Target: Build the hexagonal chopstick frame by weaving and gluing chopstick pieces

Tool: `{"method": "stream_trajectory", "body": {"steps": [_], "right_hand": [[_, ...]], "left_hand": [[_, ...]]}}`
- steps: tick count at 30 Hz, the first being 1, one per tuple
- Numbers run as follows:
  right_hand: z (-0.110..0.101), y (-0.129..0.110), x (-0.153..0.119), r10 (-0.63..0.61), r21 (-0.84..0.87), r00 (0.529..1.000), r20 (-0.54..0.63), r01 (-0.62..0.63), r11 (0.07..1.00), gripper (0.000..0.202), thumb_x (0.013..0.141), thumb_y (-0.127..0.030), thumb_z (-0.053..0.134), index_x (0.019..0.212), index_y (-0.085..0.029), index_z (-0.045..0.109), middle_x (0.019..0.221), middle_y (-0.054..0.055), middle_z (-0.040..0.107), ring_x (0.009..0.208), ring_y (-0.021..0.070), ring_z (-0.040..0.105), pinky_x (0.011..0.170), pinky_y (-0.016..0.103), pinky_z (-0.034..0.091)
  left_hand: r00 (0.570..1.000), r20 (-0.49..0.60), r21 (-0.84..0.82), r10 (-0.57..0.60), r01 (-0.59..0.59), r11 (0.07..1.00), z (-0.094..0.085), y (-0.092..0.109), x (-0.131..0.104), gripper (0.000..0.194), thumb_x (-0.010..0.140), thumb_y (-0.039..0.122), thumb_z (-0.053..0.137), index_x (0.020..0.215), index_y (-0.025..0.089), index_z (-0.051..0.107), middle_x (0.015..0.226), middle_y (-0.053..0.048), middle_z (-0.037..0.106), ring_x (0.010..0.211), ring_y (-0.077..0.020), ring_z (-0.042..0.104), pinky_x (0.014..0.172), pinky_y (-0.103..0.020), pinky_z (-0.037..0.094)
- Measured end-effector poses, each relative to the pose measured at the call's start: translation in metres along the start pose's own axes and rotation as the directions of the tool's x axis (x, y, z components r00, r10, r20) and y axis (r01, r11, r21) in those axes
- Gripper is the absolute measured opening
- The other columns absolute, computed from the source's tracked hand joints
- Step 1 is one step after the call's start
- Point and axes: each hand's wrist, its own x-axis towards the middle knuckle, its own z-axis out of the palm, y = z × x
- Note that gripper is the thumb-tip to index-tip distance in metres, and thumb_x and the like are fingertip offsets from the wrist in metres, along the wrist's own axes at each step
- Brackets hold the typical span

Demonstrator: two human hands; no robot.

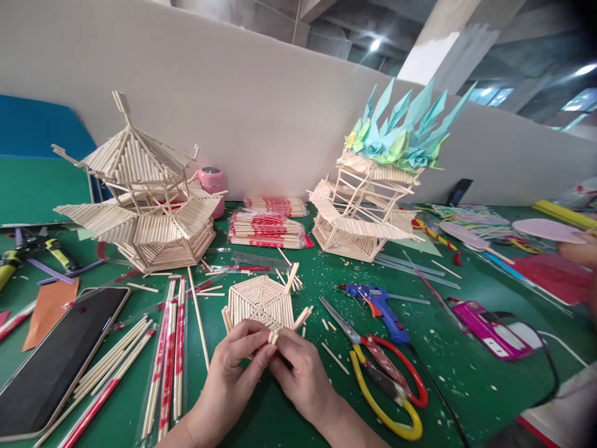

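My left hand [236, 367] and my right hand [301, 367] meet at the near corner of a web-patterned, many-sided panel [261, 295] made of wooden sticks. Between the fingertips of both hands is a small bundle of short sticks [273, 336], pinched from either side. More short stick bundles jut from the panel's right corners, one upright [292, 277] and one slanting [304, 317]. My fingers hide the panel's near edge, so I cannot tell whether the pinched bundle is fixed to it.
Stick pavilions stand behind, one roofed [135, 158] at left, one topped with blue paper [373, 180] at right. To the right lie a blue glue gun [380, 305] and large scissors [368, 354]; at left, packaged chopsticks [170, 354] and a phone [56, 361]. Another person's hand [578, 249] shows far right.
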Motion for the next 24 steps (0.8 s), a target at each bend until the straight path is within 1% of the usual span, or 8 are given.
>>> {"method": "stream_trajectory", "body": {"steps": [3, 8, 12, 16, 24], "right_hand": [[-0.0004, -0.0004, -0.0002, 0.001, -0.002, 1.000, 0.001, -0.001, 1.000, 0.016, 0.087, -0.019, 0.043, 0.083, -0.016, 0.058, 0.072, 0.005, 0.056, 0.070, 0.0165, 0.054, 0.061, 0.025, 0.041], [-0.0007, -0.0001, -0.0007, 0.011, 0.006, 1.000, 0.022, -0.011, 1.000, 0.019, 0.088, -0.021, 0.041, 0.087, -0.016, 0.059, 0.079, 0.007, 0.059, 0.073, 0.0177, 0.055, 0.063, 0.027, 0.042], [0.0001, 0.0014, -0.0007, 0.002, -0.010, 1.000, 0.006, -0.002, 1.000, 0.019, 0.087, -0.021, 0.041, 0.086, -0.016, 0.060, 0.073, 0.005, 0.057, 0.070, 0.0174, 0.055, 0.060, 0.026, 0.042], [0.0008, 0.0020, 0.0000, -0.007, -0.021, 1.000, -0.005, 0.007, 1.000, 0.018, 0.087, -0.021, 0.041, 0.084, -0.019, 0.059, 0.071, 0.004, 0.056, 0.068, 0.0166, 0.055, 0.059, 0.026, 0.042], [0.0023, 0.0033, -0.0012, 0.000, -0.055, 1.000, -0.017, -0.001, 0.998, 0.018, 0.087, -0.022, 0.041, 0.079, -0.019, 0.056, 0.069, 0.003, 0.056, 0.066, 0.0164, 0.054, 0.058, 0.026, 0.042]], "left_hand": [[1.000, -0.002, 0.007, -0.011, 0.011, 1.000, 0.0004, 0.0007, 0.0005, 0.017, 0.078, 0.007, 0.055, 0.085, 0.021, 0.062, 0.083, -0.002, 0.059, 0.077, -0.0119, 0.060, 0.066, -0.017, 0.048], [1.000, 0.020, -0.002, -0.023, 0.024, 1.000, 0.0000, 0.0036, 0.0017, 0.015, 0.078, 0.008, 0.055, 0.085, 0.020, 0.061, 0.084, -0.002, 0.059, 0.076, -0.0119, 0.059, 0.065, -0.017, 0.049], [1.000, 0.011, 0.029, -0.018, 0.018, 0.999, 0.0010, 0.0027, 0.0020, 0.013, 0.077, 0.009, 0.056, 0.082, 0.020, 0.061, 0.081, -0.002, 0.060, 0.074, -0.0131, 0.060, 0.060, -0.017, 0.050], [1.000, 0.011, 0.068, -0.020, 0.019, 0.998, 0.0023, 0.0013, 0.0020, 0.011, 0.078, 0.010, 0.056, 0.080, 0.019, 0.061, 0.080, -0.003, 0.060, 0.072, -0.0144, 0.060, 0.060, -0.019, 0.050], [1.000, 0.017, 0.056, 0.000, -0.001, 0.998, 0.0029, 0.0013, 0.0009, 0.014, 0.078, 0.008, 0.054, 0.082, 0.019, 0.061, 0.080, -0.004, 0.060, 0.071, -0.0137, 0.060, 0.061, -0.020, 0.050]]}}
